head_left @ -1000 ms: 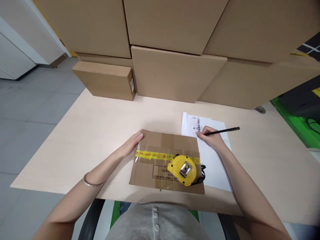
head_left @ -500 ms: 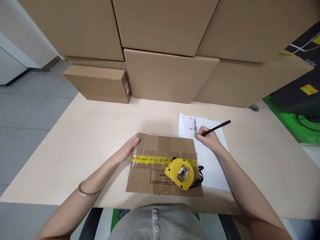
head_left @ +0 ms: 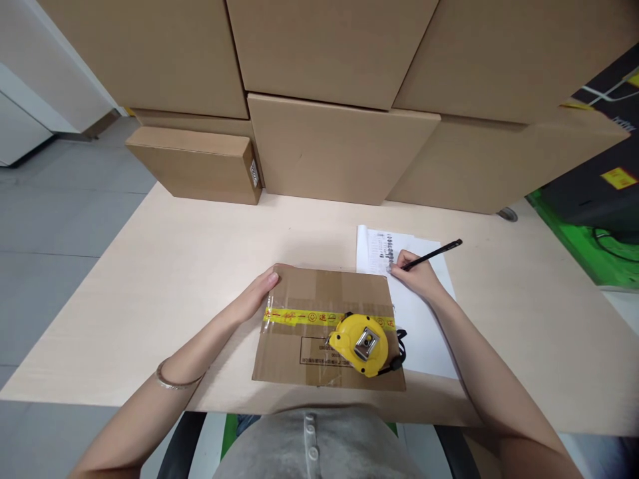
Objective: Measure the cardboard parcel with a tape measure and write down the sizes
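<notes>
The left hand (head_left: pixel 257 293) is holding the cardboard box (head_left: pixel 292 359) by its far-left corner, its grip clamping there with the thumb lying on the top face and most of the fingers hiding from view. The cardboard box is sitting by the middle of the near edge of the desk (head_left: pixel 124 299), with a strip of yellow tape (head_left: pixel 294 316) running across its top. A yellow tape measure (head_left: pixel 357 342) is resting on the box toward its near-right corner, its black strap (head_left: pixel 401 352) reaching past the box's right edge. The right hand (head_left: pixel 417 276) is holding a black pen (head_left: pixel 434 254), its grip pinching together on the shaft, and the pen's back end is slanting toward the desk's far-right corner. This hand is resting on white paper (head_left: pixel 429 346), beside a patch of dark marks (head_left: pixel 385 249); the box is hiding the paper's near-left part. Along the desk's far edge, large cartons (head_left: pixel 339 150) are standing stacked, and a smaller carton (head_left: pixel 194 166) is sitting before them near the far-left corner.
</notes>
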A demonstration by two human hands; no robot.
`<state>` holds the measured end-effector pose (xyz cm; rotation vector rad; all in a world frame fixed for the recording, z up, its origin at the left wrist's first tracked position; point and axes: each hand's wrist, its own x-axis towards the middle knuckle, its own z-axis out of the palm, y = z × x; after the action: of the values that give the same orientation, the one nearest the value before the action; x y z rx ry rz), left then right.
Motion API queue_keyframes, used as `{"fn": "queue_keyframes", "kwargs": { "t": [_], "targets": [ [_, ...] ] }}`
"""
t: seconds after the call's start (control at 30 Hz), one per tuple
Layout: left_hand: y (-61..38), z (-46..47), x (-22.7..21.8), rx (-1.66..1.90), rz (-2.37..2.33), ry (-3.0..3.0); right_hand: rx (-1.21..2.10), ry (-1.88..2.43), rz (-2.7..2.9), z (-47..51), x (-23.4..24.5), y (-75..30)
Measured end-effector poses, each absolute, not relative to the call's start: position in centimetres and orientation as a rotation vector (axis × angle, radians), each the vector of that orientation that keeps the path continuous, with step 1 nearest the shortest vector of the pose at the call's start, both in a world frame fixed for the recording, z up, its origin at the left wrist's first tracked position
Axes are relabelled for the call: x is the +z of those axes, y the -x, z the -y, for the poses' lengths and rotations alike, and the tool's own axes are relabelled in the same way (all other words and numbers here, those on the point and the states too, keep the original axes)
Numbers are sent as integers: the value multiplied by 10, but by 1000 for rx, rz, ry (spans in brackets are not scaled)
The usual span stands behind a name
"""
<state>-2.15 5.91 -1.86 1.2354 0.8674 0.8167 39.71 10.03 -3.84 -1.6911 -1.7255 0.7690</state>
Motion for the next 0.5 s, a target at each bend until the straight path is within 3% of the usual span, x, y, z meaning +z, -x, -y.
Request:
{"fn": "queue_keyframes", "kwargs": {
  "t": [0.2, 0.5],
  "targets": [
    [19, -60, -18, 851, -872, -1229, 699, 1956, 1927, -84, -20, -396],
    [19, -59, -27, 907, -905, -1241, 294, 2336, 1958, -68, 2, -376]
  ]
}}
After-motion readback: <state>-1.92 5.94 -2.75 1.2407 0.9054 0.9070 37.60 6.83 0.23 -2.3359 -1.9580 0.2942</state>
